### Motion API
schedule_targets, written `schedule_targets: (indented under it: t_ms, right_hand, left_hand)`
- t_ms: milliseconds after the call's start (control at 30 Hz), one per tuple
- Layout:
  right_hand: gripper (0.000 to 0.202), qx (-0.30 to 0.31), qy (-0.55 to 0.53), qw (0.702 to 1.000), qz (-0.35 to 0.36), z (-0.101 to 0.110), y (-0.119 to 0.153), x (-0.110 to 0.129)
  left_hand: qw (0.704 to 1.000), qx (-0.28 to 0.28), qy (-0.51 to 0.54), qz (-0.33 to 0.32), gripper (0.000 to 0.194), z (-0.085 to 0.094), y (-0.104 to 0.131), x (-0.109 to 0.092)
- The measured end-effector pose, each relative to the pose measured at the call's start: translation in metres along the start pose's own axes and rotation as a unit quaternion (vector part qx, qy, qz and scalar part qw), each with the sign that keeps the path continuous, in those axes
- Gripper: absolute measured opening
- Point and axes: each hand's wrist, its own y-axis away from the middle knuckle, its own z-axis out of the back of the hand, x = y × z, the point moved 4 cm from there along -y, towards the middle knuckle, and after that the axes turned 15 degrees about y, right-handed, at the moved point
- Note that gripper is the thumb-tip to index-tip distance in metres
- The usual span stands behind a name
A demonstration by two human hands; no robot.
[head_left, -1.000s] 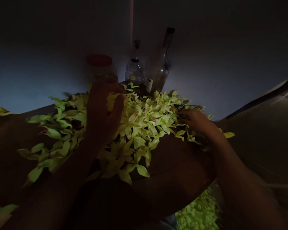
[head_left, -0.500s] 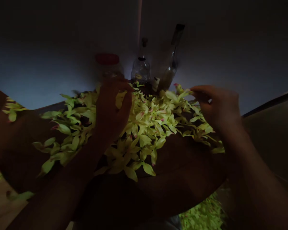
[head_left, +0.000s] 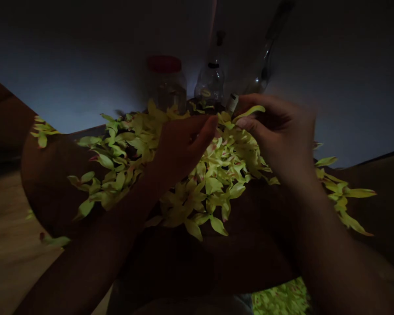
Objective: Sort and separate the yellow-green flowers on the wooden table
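Yellow-green flowers (head_left: 213, 186) lie heaped on a dark round table (head_left: 55, 183). My left hand (head_left: 184, 144) is over the middle of the heap, thumb and fingers pinched together at a flower near the fingertips; its grip is partly hidden in dim light. My right hand (head_left: 276, 131), just to the right, pinches a yellow-green flower (head_left: 249, 114) between thumb and fingers. The two hands' fingertips are close together but apart. More loose flowers (head_left: 344, 197) lie to the right of my right forearm.
Behind the heap stand a red-lidded jar (head_left: 167, 85), a clear bottle (head_left: 210, 83) and a taller tilted bottle (head_left: 264, 65), near the wall. A small flower cluster (head_left: 43, 131) lies at the table's left edge. Many flowers (head_left: 282, 299) show below the front edge.
My right hand has moved left towards my left hand, with a flower in its fingers. My left hand now sits lower relative to the jar. The view has shifted, showing more flowers at right.
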Motion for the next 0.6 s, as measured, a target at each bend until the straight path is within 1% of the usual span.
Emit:
schedule_targets:
  t_ms: [133,267,400,467,600]
  right_hand:
    - [0.025,-0.024,-0.080,0.995,-0.062,-0.014,0.008,-0.010]
    - [0.020,-0.055,-0.117,0.989,-0.070,-0.020,0.013,-0.009]
    - [0.011,-0.121,-0.125,0.982,-0.069,-0.016,0.014,-0.004]
    - [0.009,-0.143,-0.111,0.981,-0.071,-0.013,0.014,0.000]
    - [0.007,-0.146,-0.043,0.986,-0.072,-0.009,0.015,0.008]
  left_hand:
    - [0.999,-0.002,-0.035,-0.012,0.028,-0.003,0.002,-0.003]
    - [0.998,-0.007,-0.058,-0.019,0.024,-0.009,0.005,-0.006]
    - [0.997,0.000,-0.066,-0.032,0.012,-0.020,0.010,-0.005]
    - [0.996,0.008,-0.076,-0.039,0.012,-0.025,0.013,-0.005]
    - [0.995,0.013,-0.088,-0.035,0.014,-0.028,0.015,-0.008]
